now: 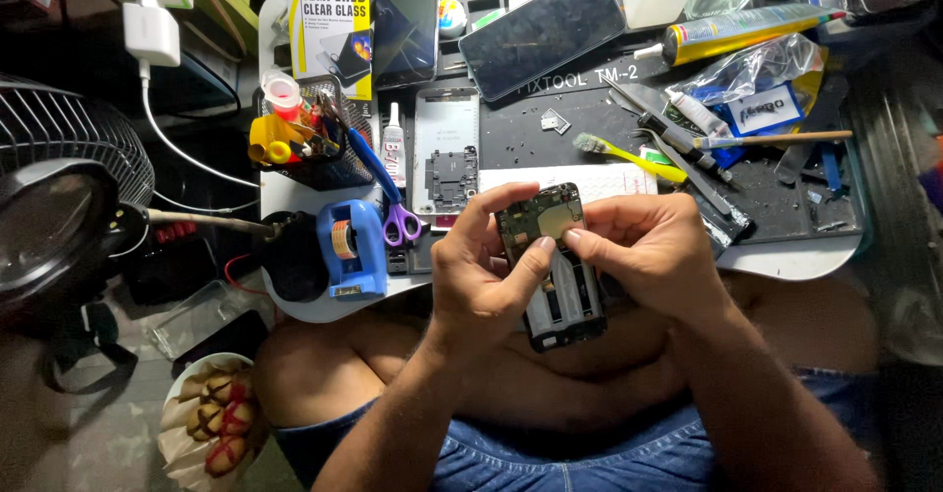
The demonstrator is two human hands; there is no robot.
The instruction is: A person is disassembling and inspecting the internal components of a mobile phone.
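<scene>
left hand [483,274]: clamps opened phone [552,271] steady | right hand [643,251]: fingertips pinch its top edge | scissors [391,200] lie within reach

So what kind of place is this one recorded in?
Most likely a small phone repair bench. Both hands, left hand and right hand, hold an opened phone with its circuit board bare. Loose phone screens, a black work mat and glue tubes cover the table.
</scene>
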